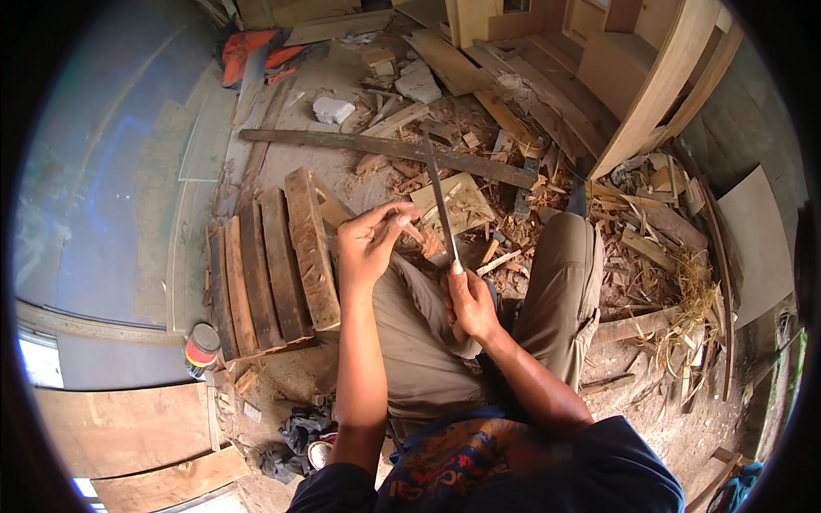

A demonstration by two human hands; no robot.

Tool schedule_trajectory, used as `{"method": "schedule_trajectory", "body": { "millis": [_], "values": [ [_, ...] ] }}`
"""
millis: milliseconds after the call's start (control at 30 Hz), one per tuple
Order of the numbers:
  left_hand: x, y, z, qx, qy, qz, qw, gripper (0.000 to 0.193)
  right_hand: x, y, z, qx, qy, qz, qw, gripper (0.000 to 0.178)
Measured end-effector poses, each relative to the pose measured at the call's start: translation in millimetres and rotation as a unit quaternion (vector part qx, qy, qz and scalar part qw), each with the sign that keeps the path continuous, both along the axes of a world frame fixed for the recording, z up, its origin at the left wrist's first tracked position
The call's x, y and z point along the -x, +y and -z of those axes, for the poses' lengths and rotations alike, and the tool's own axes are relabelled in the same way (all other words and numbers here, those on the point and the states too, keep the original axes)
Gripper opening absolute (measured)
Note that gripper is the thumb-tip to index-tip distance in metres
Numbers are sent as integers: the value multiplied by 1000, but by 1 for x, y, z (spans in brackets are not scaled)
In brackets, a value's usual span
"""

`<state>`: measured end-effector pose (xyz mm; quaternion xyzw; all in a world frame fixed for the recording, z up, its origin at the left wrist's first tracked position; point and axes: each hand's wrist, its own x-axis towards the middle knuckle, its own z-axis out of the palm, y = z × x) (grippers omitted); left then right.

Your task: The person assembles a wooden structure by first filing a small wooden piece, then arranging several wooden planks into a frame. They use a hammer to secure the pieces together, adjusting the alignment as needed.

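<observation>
In the head view, seen from above: right hand [470, 301] closed firmly around the lower end of a long narrow metal tool [442, 201], with thumb laid along it; tool pointing away from the body and upward in the view, between the two knees, with its far end in front of a long dark plank [342, 144]; cannot tell if touching this plank or only passing above; left hand [368, 244] raised just to the left of the tool, apart from it, with fingers half bent and thumb near to them; cannot tell whether pinching something small or not.

Under and beyond the hands, brown trousers [556, 291] with knees bent, and a pale flat board [457, 205] lying among wood scraps [650, 248]; to the left, a row of dark wooden slats [286, 265], near the left forearm; just beside these slats, a tin with red band [203, 346]; farther away, a white block [332, 109] and an orange-red cloth [248, 53]; at upper right, a wooden frame [654, 98]; lower down there, dry straw [688, 321].
</observation>
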<state>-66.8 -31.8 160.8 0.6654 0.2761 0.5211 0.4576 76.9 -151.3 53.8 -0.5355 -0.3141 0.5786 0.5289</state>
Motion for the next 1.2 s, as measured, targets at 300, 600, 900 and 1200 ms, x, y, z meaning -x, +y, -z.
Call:
{"method": "schedule_trajectory", "body": {
  "millis": [300,600,900,1200],
  "values": [
    [-38,23,-14,-82,84,-226,967,21,-8,1,-14,-25,13,21,999,57],
    [-11,1,-3,-155,142,-305,929,20,5,-9,-74,-114,87,-15,990,54],
    [-19,-6,11,-144,60,-351,923,13,15,-4,-18,16,-71,-72,995,47],
    [-23,-9,3,-186,112,-359,907,13,26,-12,-15,-183,-93,1,979,50]
  ]
}}
